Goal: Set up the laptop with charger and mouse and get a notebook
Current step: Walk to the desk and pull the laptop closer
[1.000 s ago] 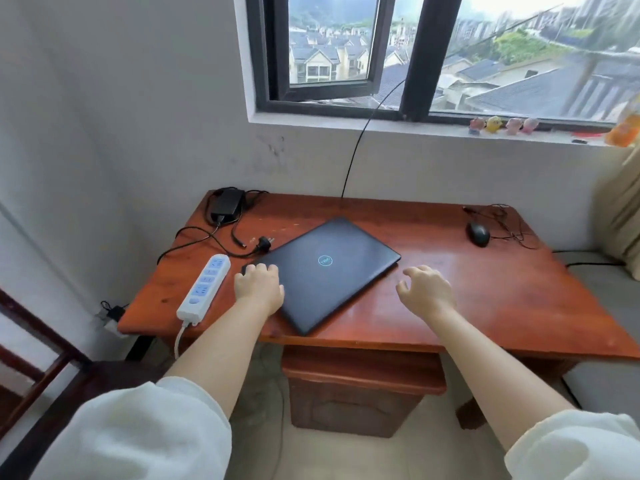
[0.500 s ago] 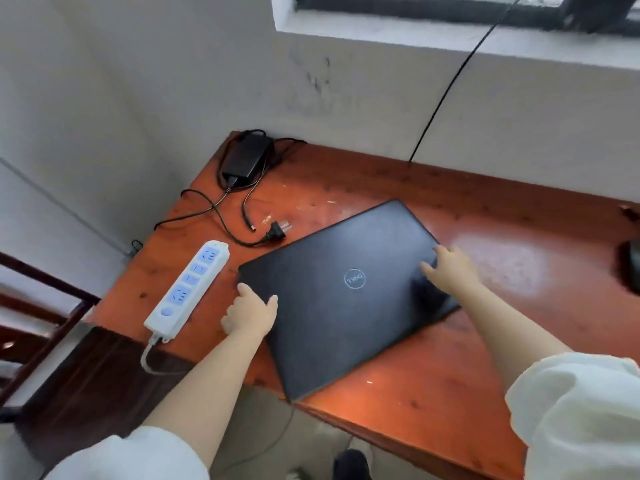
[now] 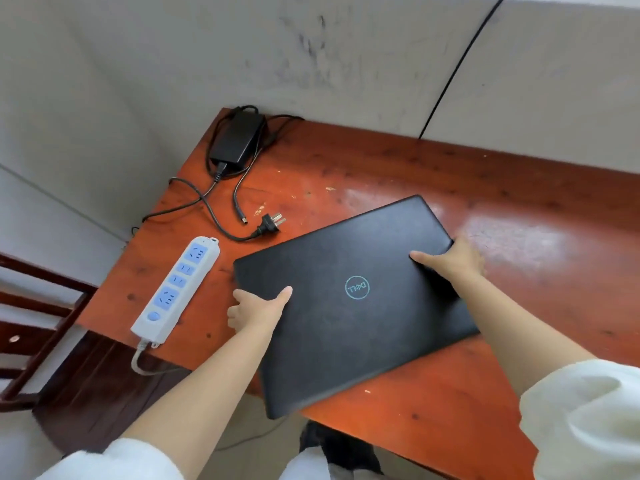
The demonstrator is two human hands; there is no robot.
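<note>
A closed black laptop (image 3: 349,327) with a blue round logo lies skewed on the red-brown wooden desk (image 3: 433,181), its near corner jutting past the front edge. My left hand (image 3: 258,310) grips its left edge, thumb on the lid. My right hand (image 3: 450,261) grips the right edge, thumb on top. The black charger brick (image 3: 237,138) sits at the desk's far left corner, its cables looped. Its barrel tip (image 3: 242,218) and wall plug (image 3: 272,223) lie loose on the wood. No mouse or notebook is in view.
A white power strip (image 3: 176,289) with blue sockets lies along the desk's left edge, its cord hanging down. A dark wooden chair (image 3: 38,327) stands at the left. A thin black cable (image 3: 453,67) runs down the grey wall behind.
Both hands went from resting near the laptop to gripping its two side edges. The laptop has slid toward me, its corner now over the desk edge. My view dropped and moved closer.
</note>
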